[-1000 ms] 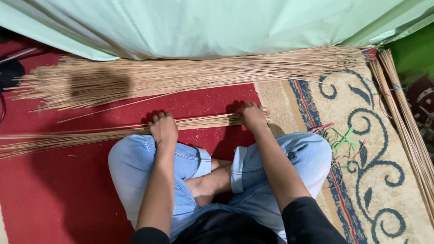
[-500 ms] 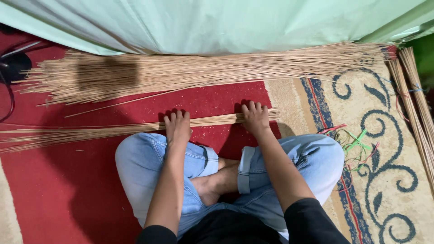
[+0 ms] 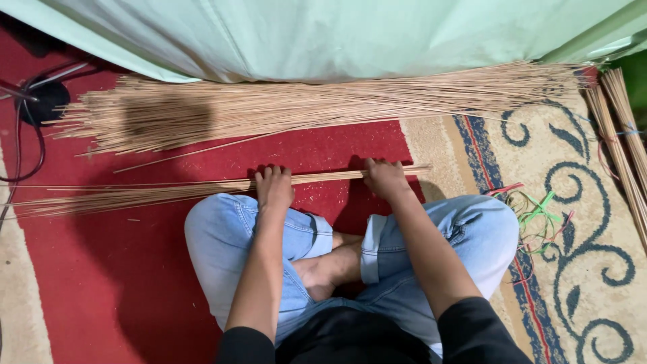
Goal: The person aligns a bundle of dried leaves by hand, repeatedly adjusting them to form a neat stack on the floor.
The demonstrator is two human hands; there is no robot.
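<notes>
You are sitting cross-legged on the red carpet (image 3: 121,283), with both hands laid on a thin bundle of sticks (image 3: 202,191) lying across the floor just past your knees. Your left hand (image 3: 274,187) is resting on top of the bundle at about 10 o'clock from your lap, fingers curled forward over the sticks, pressing down rather than lifting. Your right hand (image 3: 384,178) is sitting at about 1 o'clock, near the bundle's blunt end, its grip closing over the sticks with the fingers wrapped across them. From your left hand the bundle is running out toward 9 o'clock, where the loose tips are fanning apart.

Farther off, at 12 o'clock, a much larger pile of sticks (image 3: 303,108) is lying parallel to the small bundle, well apart from it, along the edge of a pale green cloth (image 3: 337,34). At 3 o'clock, a tangle of coloured strings (image 3: 539,216) is lying on the patterned beige rug (image 3: 593,283) beside your right knee. More tied stick bundles (image 3: 623,141) are lying at 2 o'clock.
</notes>
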